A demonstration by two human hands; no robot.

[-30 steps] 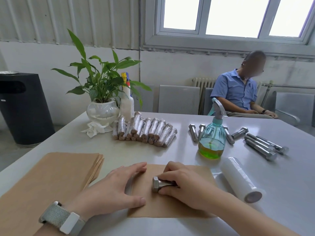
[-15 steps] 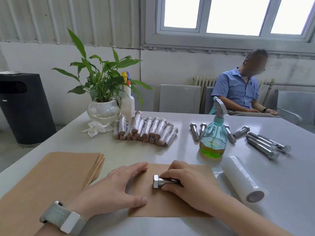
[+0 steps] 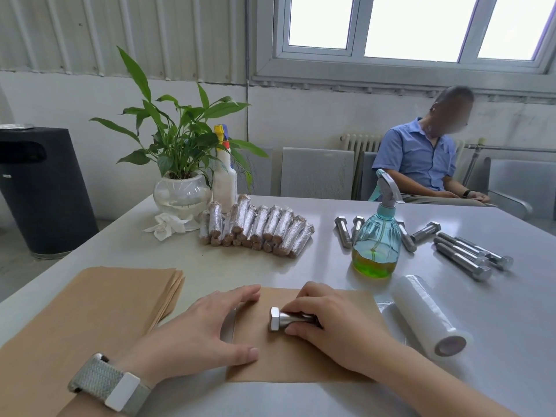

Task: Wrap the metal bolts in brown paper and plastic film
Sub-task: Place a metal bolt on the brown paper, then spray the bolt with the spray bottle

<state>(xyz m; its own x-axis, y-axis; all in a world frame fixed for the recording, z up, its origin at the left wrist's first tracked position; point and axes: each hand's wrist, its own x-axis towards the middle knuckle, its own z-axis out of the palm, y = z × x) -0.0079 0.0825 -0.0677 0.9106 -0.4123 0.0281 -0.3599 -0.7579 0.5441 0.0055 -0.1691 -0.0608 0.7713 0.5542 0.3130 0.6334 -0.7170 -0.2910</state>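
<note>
The bolt [image 3: 288,319] lies on a single sheet of brown paper [image 3: 301,359] on the counter [image 3: 301,182], its long axis running left to right, hex head pointing toward the left hand [image 3: 204,329] and its shank hidden under the right hand [image 3: 334,323]. The right fingers [image 3: 301,308] are curled over the shank and grip it from above, thumb on the near side; how far the threaded end reaches beneath the palm cannot be made out. The left hand rests flat and relaxed, fingers straight, pressing the sheet's left edge down just beside the bolt head, gripping nothing.

The coming roll turns on that axis: it lies across the direction of rolling, so the paper's near edge, below the right fingers, can fold up over the shank and the bolt can be rolled away from the body. The right hand is already on the bolt; the left looks best placed to lift the paper.

To the right of the right fingers lies the roll of plastic film [image 3: 427,317], near but apart. Beyond them stand a spray bottle [image 3: 376,236], loose bolts [image 3: 463,257] and a row of wrapped bolts [image 3: 258,228]; a paper stack [image 3: 99,299] lies left of the left hand
</note>
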